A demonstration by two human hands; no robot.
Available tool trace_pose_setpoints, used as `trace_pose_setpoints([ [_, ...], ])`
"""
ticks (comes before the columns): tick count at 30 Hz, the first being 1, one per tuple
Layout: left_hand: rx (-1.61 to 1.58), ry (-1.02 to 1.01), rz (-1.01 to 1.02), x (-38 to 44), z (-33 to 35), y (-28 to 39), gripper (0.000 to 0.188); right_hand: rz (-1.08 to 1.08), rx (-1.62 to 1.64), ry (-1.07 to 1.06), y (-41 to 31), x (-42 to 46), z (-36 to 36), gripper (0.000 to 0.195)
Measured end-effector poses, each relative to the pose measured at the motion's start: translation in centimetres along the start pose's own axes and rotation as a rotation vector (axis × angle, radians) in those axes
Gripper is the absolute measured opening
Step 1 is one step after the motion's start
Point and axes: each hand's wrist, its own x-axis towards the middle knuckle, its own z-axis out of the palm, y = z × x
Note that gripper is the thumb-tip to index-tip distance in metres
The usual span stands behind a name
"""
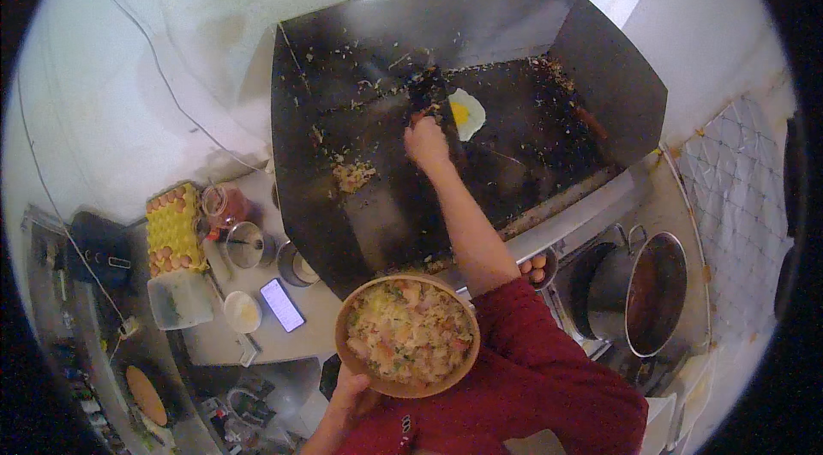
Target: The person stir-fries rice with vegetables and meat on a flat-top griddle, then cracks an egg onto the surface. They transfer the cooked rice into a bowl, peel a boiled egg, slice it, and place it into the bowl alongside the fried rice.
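Note:
My left hand (353, 392) grips the lower left rim of a round brown bowl (343, 349), close in front of my body. Fried rice (410, 331) with bits of egg and green pieces fills it. Over the dark flat-top griddle (514, 172) reaches my right hand (427, 141), closed on the handle of a griddle spatula (448, 115), whose dark blade blends into the surface. Just right of the blade lies a fried egg (469, 114), yolk up. Its left edge is partly hidden by the spatula.
Tall metal splash guards (617, 69) wall the griddle. Rice scraps (353, 177) lie at its left. A yellow egg tray (172, 230), a glass jar (225, 203), a white bowl (243, 312) and a phone (282, 305) stand left. At right are brown eggs (533, 267) and a large pot (657, 294).

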Motion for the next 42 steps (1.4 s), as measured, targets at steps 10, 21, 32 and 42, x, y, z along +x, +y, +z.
trace_pose_setpoints([
  [10, -0.026, 0.031, 0.046, -0.9, 0.0, 0.5, 0.107, -0.327, -0.327, 0.005, 0.5, -1.4, 1.3, 0.018],
  [21, -0.122, -0.033, 0.034, -0.6, -1.0, -0.7, 0.111, -0.578, -0.17, -0.415, -2.6, -1.3, 1.1, 0.021],
  [32, -0.223, -0.045, 0.04, -0.1, -1.2, -2.1, 0.107, -0.611, -0.014, -0.225, 5.5, -8.1, -9.1, 0.027],
  [42, -0.26, 0.014, 0.083, -0.3, -1.2, -4.3, 0.105, -0.127, -0.024, -1.374, 4.7, 0.1, -15.3, 0.035],
])
